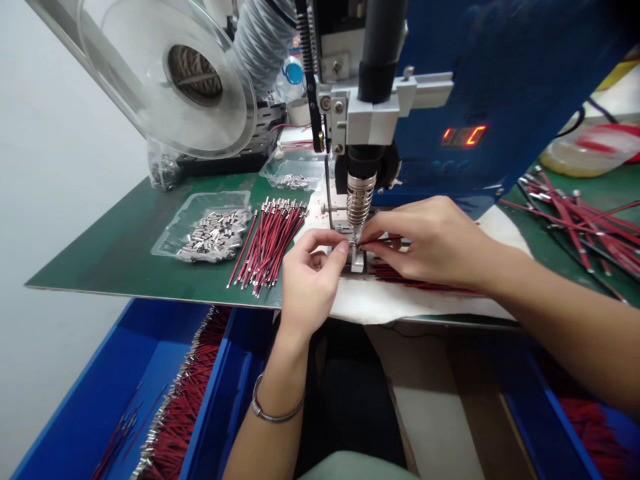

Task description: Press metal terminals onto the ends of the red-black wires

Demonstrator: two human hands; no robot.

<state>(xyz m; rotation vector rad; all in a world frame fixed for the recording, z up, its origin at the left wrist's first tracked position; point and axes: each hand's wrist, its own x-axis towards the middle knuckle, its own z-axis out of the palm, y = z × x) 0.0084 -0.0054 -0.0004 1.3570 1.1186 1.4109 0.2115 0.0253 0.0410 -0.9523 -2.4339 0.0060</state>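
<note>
Both hands meet under the tip of a soldering machine with a coiled metal guard. My right hand comes in from the right, its thumb and forefinger pinched on a thin red and black wire. From the left, my left hand has thumb and forefinger closed at the same spot; what lies between them is too small and hidden to name. The fingertips sit just above a small metal fixture. More red and black wires lie on the white cloth beneath my right hand.
Left on the green table are a clear tray of small metal cylinders and a bundle of red wires. A large clear spool hangs above. Blue bins with wires stand below. More wires lie right of the blue machine housing.
</note>
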